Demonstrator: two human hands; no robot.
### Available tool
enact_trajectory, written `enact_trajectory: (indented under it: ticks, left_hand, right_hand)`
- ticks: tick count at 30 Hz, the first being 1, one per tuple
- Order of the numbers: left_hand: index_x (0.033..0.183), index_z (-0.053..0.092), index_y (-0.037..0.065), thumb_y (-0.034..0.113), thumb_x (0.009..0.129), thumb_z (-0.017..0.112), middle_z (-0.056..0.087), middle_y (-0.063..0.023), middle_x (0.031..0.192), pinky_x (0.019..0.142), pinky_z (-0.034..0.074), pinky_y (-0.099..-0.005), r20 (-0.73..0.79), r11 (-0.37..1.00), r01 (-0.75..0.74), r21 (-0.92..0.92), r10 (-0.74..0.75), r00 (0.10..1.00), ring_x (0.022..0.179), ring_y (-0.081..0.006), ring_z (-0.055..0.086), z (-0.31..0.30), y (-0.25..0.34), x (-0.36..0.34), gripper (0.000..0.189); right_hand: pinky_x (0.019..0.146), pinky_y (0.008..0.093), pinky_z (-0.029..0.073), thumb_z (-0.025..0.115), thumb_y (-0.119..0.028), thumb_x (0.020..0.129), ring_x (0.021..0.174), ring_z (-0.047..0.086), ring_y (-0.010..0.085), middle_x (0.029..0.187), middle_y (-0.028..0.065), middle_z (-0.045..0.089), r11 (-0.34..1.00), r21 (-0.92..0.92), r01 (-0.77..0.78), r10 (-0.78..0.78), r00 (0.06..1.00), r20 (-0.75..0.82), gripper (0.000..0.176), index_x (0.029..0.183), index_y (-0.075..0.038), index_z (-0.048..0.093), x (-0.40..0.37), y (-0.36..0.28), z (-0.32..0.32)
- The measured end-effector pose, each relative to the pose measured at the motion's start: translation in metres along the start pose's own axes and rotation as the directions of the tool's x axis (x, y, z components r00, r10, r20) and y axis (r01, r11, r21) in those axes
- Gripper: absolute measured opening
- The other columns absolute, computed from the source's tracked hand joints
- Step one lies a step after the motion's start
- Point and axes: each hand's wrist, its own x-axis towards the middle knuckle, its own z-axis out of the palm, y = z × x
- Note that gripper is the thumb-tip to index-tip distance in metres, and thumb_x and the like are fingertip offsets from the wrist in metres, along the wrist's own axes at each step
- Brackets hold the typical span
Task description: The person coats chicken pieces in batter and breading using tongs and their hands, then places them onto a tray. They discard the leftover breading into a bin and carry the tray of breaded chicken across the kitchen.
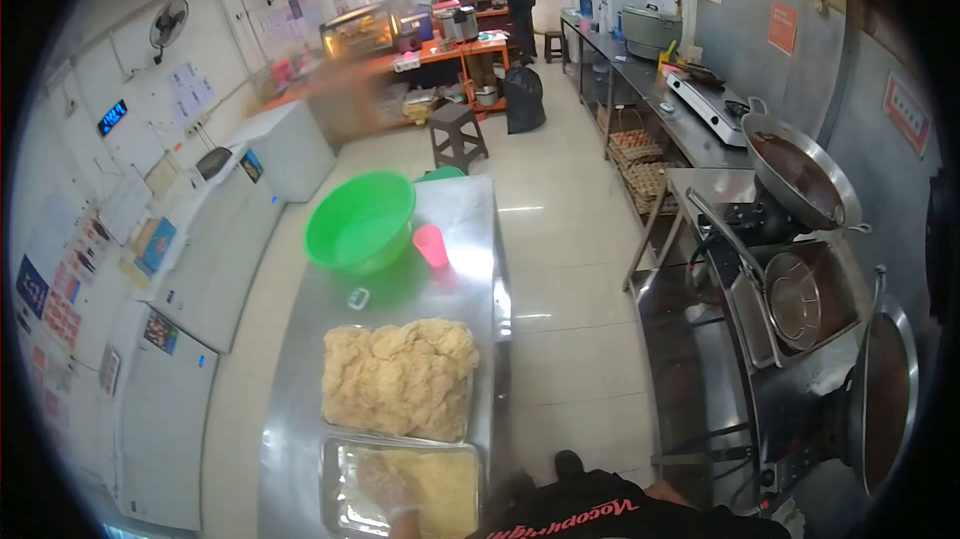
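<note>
Likely loose, dry and light, quick to spill: crumb coating (435, 484), best scooped from beneath or shifted by the tray (327, 479) rim. Looks pale yellow and grainy, lies at the near end of the steel table (465, 209). Resting in it, gloved left hand (400, 517); spread or curled, cannot tell. Beyond, breaded pieces (400, 377), green basin (362, 221), pink cup (431, 245).

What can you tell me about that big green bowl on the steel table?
The green bowl is a wide, round basin, plastic by its look, with a thick rim and a glossy inside. It stands upright and looks empty, near the far end of the steel table. A pink cup stands close at its right; whether they touch is unclear.
</note>
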Motion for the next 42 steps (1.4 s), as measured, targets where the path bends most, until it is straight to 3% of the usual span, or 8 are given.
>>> enact_trajectory:
  ticks: [3, 5, 9, 14, 20, 29, 31, 42]
  left_hand:
    - [0.149, 0.037, 0.0, 0.035, 0.095, 0.057, 0.044, -0.0209, 0.149, 0.119, 0.024, -0.0442, -0.023, 0.972, -0.008, -0.235, 0.002, 1.0, 0.139, -0.0354, 0.038, -0.022, 0.022, -0.011, 0.068]
    - [0.148, 0.037, 0.0, 0.031, 0.094, 0.059, 0.046, -0.0212, 0.146, 0.118, 0.025, -0.0439, 0.016, 0.976, 0.034, -0.217, -0.031, 0.999, 0.137, -0.0357, 0.04, -0.047, 0.046, -0.014, 0.066]
    - [0.146, 0.041, 0.001, 0.023, 0.092, 0.06, 0.048, -0.0222, 0.142, 0.115, 0.03, -0.0424, -0.094, 0.993, -0.03, -0.112, 0.02, 0.995, 0.134, -0.0337, 0.043, -0.032, 0.041, -0.014, 0.062]
    - [0.137, 0.052, 0.001, 0.01, 0.092, 0.057, 0.059, -0.0199, 0.129, 0.103, 0.043, -0.0394, -0.17, 0.997, -0.013, -0.078, 0.0, 0.986, 0.117, -0.0314, 0.056, 0.028, -0.013, 0.016, 0.047]
    - [0.118, 0.062, 0.0, 0.009, 0.094, 0.056, 0.065, -0.0173, 0.108, 0.084, 0.05, -0.0362, -0.261, 0.778, 0.003, -0.628, -0.214, 0.941, 0.096, -0.0281, 0.062, 0.034, -0.022, 0.044, 0.026]
    - [0.104, 0.072, 0.008, 0.026, 0.09, 0.057, 0.07, -0.0157, 0.108, 0.084, 0.055, -0.0446, 0.111, 0.887, 0.459, 0.04, -0.461, 0.88, 0.095, -0.0314, 0.07, -0.071, -0.003, 0.047, 0.027]
    - [0.112, 0.069, 0.007, 0.027, 0.091, 0.058, 0.069, -0.0153, 0.118, 0.094, 0.051, -0.0431, 0.423, 0.828, -0.291, 0.48, 0.072, 0.903, 0.11, -0.0311, 0.065, -0.017, -0.076, 0.047, 0.031]
    - [0.107, 0.071, 0.006, 0.032, 0.085, 0.062, 0.071, -0.023, 0.1, 0.082, 0.052, -0.0453, 0.267, 0.956, 0.248, -0.154, -0.202, 0.942, 0.094, -0.0351, 0.069, -0.074, -0.07, 0.022, 0.035]
  right_hand:
    - [0.076, 0.0455, 0.055, 0.068, -0.019, 0.086, 0.089, 0.071, 0.027, 0.098, 0.0158, 0.072, 0.765, -0.549, 0.336, -0.448, 0.891, -0.079, 0.026, 0.105, 0.0, 0.071, 0.02, -0.007, -0.004]
    - [0.079, 0.0439, 0.055, 0.069, -0.022, 0.086, 0.089, 0.072, 0.0313, 0.103, 0.0188, 0.072, 0.695, 0.713, -0.091, 0.239, 0.965, -0.109, 0.033, 0.113, -0.003, 0.07, 0.0, -0.045, -0.021]
    - [0.067, 0.0383, 0.059, 0.066, -0.02, 0.09, 0.085, 0.073, 0.0273, 0.108, 0.0178, 0.073, 0.911, -0.326, 0.251, -0.338, 0.909, -0.243, 0.036, 0.117, 0.003, 0.067, 0.004, -0.035, -0.029]
    - [0.059, 0.0389, 0.059, 0.066, -0.02, 0.09, 0.075, 0.072, 0.0284, 0.094, 0.0175, 0.074, 0.9, 0.421, 0.117, -0.041, 0.982, -0.186, 0.034, 0.113, 0.006, 0.066, 0.029, -0.019, -0.016]
    - [0.061, 0.0361, 0.059, 0.063, -0.018, 0.091, 0.071, 0.07, 0.0264, 0.091, 0.0163, 0.073, 0.983, 0.177, 0.043, -0.016, 0.988, -0.154, 0.026, 0.097, 0.007, 0.069, -0.028, 0.004, 0.0]
    - [0.067, 0.0371, 0.057, 0.059, -0.009, 0.092, 0.078, 0.068, 0.0216, 0.093, 0.0121, 0.072, 0.993, 0.059, 0.099, -0.086, 0.979, -0.187, 0.041, 0.133, -0.009, 0.063, 0.053, 0.024, 0.017]
    - [0.072, 0.0382, 0.057, 0.061, -0.012, 0.089, 0.081, 0.07, 0.0224, 0.09, 0.017, 0.071, 0.929, 0.249, 0.276, -0.199, 0.935, -0.292, 0.038, 0.126, -0.004, 0.065, 0.027, 0.009, 0.004]
    - [0.076, 0.0434, 0.051, 0.064, -0.024, 0.087, 0.083, 0.069, 0.0336, 0.097, 0.0258, 0.07, 0.925, 0.045, 0.378, -0.349, 0.89, -0.293, 0.036, 0.106, 0.005, 0.069, 0.093, 0.052, -0.001]
